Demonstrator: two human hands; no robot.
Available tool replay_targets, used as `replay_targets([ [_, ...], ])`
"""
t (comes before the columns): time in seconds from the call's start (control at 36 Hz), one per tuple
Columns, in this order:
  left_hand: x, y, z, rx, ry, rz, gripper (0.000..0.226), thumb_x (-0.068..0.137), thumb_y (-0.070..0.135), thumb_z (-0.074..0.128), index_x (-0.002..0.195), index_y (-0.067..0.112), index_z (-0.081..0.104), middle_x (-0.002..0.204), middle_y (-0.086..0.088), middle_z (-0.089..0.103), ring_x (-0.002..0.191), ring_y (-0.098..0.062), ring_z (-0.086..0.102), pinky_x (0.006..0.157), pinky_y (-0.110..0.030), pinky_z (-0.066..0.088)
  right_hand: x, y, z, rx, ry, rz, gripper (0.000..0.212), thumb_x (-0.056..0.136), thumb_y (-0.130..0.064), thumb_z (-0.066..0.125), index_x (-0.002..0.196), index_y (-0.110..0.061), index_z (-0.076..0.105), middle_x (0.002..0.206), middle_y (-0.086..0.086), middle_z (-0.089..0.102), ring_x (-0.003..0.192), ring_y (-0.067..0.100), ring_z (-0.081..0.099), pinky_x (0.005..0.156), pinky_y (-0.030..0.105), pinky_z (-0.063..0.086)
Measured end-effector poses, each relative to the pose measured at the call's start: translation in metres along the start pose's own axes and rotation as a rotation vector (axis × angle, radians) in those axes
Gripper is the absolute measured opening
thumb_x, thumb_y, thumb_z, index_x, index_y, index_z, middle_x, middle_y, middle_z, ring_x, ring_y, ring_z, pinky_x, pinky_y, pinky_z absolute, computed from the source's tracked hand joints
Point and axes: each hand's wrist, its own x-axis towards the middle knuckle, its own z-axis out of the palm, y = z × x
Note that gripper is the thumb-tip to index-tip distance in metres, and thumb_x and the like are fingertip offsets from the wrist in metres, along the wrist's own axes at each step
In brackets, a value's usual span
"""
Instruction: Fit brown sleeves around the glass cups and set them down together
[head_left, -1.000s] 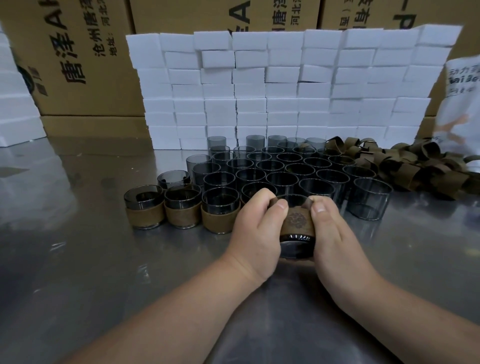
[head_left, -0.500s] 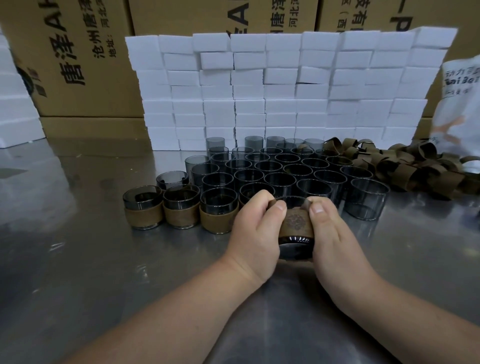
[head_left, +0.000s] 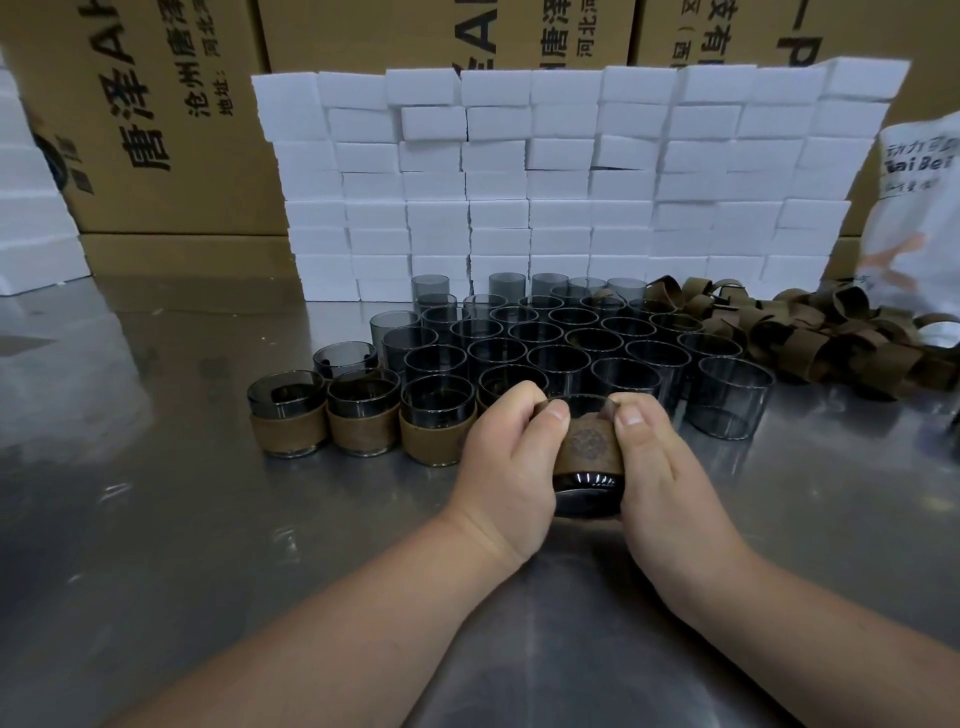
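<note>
A smoky glass cup (head_left: 587, 496) is tipped with its base toward me, and a brown sleeve (head_left: 589, 449) with a round stamp sits around its middle. My left hand (head_left: 506, 467) grips the cup and sleeve from the left, thumb on the sleeve's upper edge. My right hand (head_left: 657, 470) holds them from the right the same way. Three sleeved cups (head_left: 363, 421) stand in a row to the left. Behind them several bare glass cups (head_left: 571, 338) stand packed together. A heap of loose brown sleeves (head_left: 810, 338) lies at the right.
The work surface is a shiny metal table (head_left: 156, 519). A wall of stacked white foam blocks (head_left: 561, 182) stands behind the cups, with cardboard boxes (head_left: 156, 104) beyond it. A white plastic bag (head_left: 919, 208) sits at the far right.
Both hands have stayed in place on the cup. The sleeve sits slightly further along the glass, and more of the dark base shows below it.
</note>
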Motion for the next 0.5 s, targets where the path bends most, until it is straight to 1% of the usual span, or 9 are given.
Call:
replay_targets([
  [0.03, -0.0001, 0.0001, 0.0000, 0.006, 0.001, 0.002, 0.026, 0.080, 0.028, 0.041, 0.059, 0.015, 0.032, 0.052, 0.011, 0.033, 0.053, -0.007, 0.031, 0.053, -0.024, 0.029, 0.0000, 0.0001, 0.0000, 0.006, 0.001, 0.005, 0.027, 0.100, -0.036, 0.030, 0.087, -0.022, 0.050, 0.069, -0.007, 0.051, 0.059, -0.001, 0.048, 0.056, 0.014, 0.042],
  [0.11, -0.0005, 0.0007, 0.0001, 0.017, 0.005, 0.007, 0.027, 0.080, 0.028, 0.041, 0.058, 0.015, 0.032, 0.052, 0.010, 0.032, 0.053, -0.007, 0.031, 0.053, -0.025, 0.029, 0.0002, 0.0012, -0.0004, -0.001, 0.003, -0.001, 0.027, 0.101, -0.029, 0.028, 0.087, -0.021, 0.050, 0.070, -0.007, 0.050, 0.058, -0.001, 0.047, 0.056, 0.014, 0.041],
  [0.17, -0.0008, 0.0011, 0.0001, 0.021, 0.006, 0.012, 0.026, 0.080, 0.027, 0.041, 0.059, 0.015, 0.032, 0.053, 0.009, 0.032, 0.053, -0.008, 0.031, 0.053, -0.026, 0.029, 0.0002, 0.0012, -0.0002, -0.002, 0.000, -0.003, 0.027, 0.101, -0.029, 0.028, 0.087, -0.023, 0.050, 0.069, -0.007, 0.051, 0.058, -0.002, 0.048, 0.055, 0.013, 0.041],
  [0.25, -0.0011, 0.0014, 0.0001, 0.023, 0.009, 0.018, 0.027, 0.080, 0.027, 0.040, 0.058, 0.014, 0.032, 0.053, 0.009, 0.032, 0.053, -0.008, 0.030, 0.053, -0.025, 0.029, -0.0005, -0.0002, -0.0003, 0.015, -0.002, -0.002, 0.026, 0.097, -0.040, 0.032, 0.085, -0.024, 0.050, 0.067, -0.007, 0.051, 0.057, -0.002, 0.049, 0.053, 0.011, 0.041],
  [0.33, -0.0013, 0.0008, 0.0005, 0.024, 0.011, 0.022, 0.027, 0.080, 0.026, 0.041, 0.057, 0.015, 0.031, 0.049, 0.012, 0.034, 0.051, -0.004, 0.031, 0.051, -0.020, 0.029, -0.0007, -0.0007, -0.0007, 0.008, -0.002, 0.001, 0.027, 0.097, -0.042, 0.030, 0.085, -0.026, 0.049, 0.069, -0.006, 0.053, 0.059, -0.002, 0.051, 0.054, 0.011, 0.042],
  [0.39, -0.0014, 0.0005, 0.0007, 0.022, 0.012, 0.025, 0.027, 0.080, 0.026, 0.041, 0.057, 0.015, 0.031, 0.048, 0.012, 0.034, 0.050, -0.004, 0.032, 0.050, -0.017, 0.028, -0.0007, -0.0013, -0.0006, 0.023, 0.005, 0.010, 0.029, 0.087, -0.047, 0.028, 0.084, -0.026, 0.049, 0.068, -0.008, 0.053, 0.058, -0.002, 0.050, 0.054, 0.012, 0.043],
  [0.44, -0.0012, 0.0005, 0.0007, 0.026, 0.012, 0.028, 0.027, 0.080, 0.026, 0.041, 0.057, 0.015, 0.031, 0.048, 0.012, 0.034, 0.050, -0.004, 0.031, 0.050, -0.017, 0.028, -0.0006, -0.0012, -0.0005, 0.031, 0.005, 0.023, 0.031, 0.082, -0.048, 0.027, 0.083, -0.027, 0.049, 0.067, -0.009, 0.053, 0.060, 0.001, 0.052, 0.060, 0.020, 0.048],
  [0.5, -0.0013, 0.0008, 0.0007, 0.026, 0.015, 0.031, 0.027, 0.080, 0.026, 0.041, 0.057, 0.015, 0.031, 0.049, 0.012, 0.033, 0.051, -0.004, 0.030, 0.051, -0.017, 0.028, -0.0013, -0.0014, -0.0003, 0.044, -0.004, 0.035, 0.032, 0.082, -0.050, 0.026, 0.085, -0.028, 0.050, 0.071, -0.006, 0.054, 0.068, 0.011, 0.056, 0.068, 0.036, 0.051],
])
